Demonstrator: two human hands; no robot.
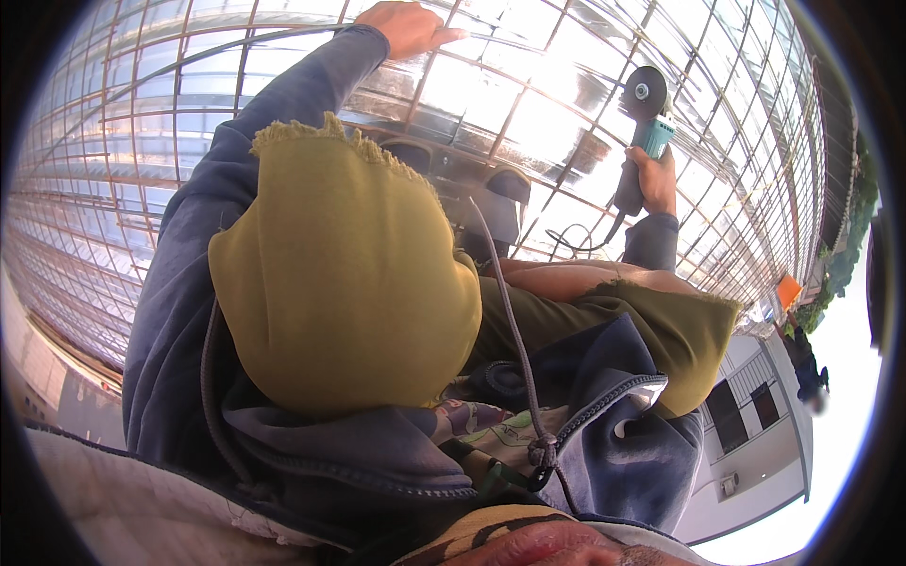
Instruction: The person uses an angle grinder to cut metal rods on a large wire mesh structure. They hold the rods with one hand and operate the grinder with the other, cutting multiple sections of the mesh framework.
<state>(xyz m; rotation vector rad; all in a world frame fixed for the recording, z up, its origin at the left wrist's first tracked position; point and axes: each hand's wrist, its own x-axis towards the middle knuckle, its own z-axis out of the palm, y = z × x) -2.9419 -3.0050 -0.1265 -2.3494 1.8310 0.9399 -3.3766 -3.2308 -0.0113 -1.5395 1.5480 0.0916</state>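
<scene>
My right hand (655, 181) is wrapped round the dark handle of a teal-and-black angle grinder (653, 140). Its dark round disc (643, 91) points away from me, above the steel mesh. A black cord (604, 245) trails from the handle's lower end. At the top of the view my left hand (404, 28) is closed, thumb stretched to the right, on a long thin steel bar (241, 45) that comes in from the left. The top edge cuts off part of this hand, and its grip is partly hidden.
A grid of rusty steel bars (142, 118) spreads all round over a shiny, reflective sheet (462, 90). My dark shoes (510, 184) are among the bars, below frayed olive trousers (344, 264). On the right are an orange object (789, 291), another person (807, 368) and a white building (764, 429).
</scene>
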